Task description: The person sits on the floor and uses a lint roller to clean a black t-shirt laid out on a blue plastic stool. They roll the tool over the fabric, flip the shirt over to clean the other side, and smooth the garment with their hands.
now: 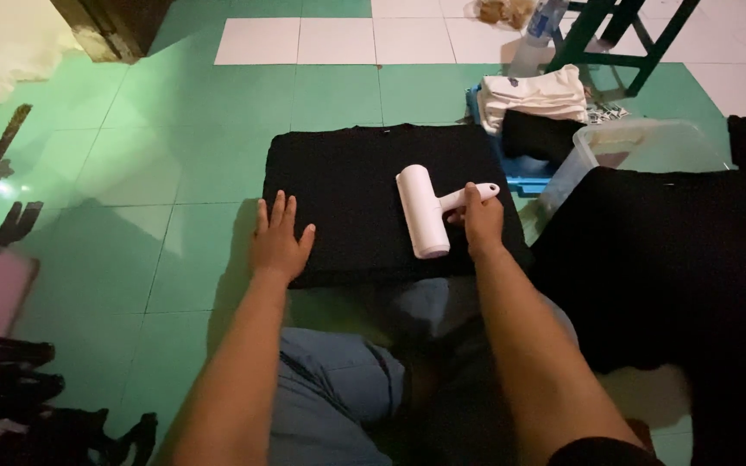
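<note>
A folded black garment [356, 185] lies flat on the green tiled floor in front of my knees. My left hand [278, 240] rests palm down on its near left corner, fingers spread, holding nothing. My right hand [482, 223] grips the handle of a white lint roller [423, 211], whose drum lies on the cloth's right half, pointing roughly toward and away from me.
A large pile of black cloth [666, 259] lies to the right. Behind it stand a clear plastic tub [641, 147], a stack of folded white and black garments [533, 99] on a blue tray, and a green stool frame [615, 34]. Dark items lie at lower left.
</note>
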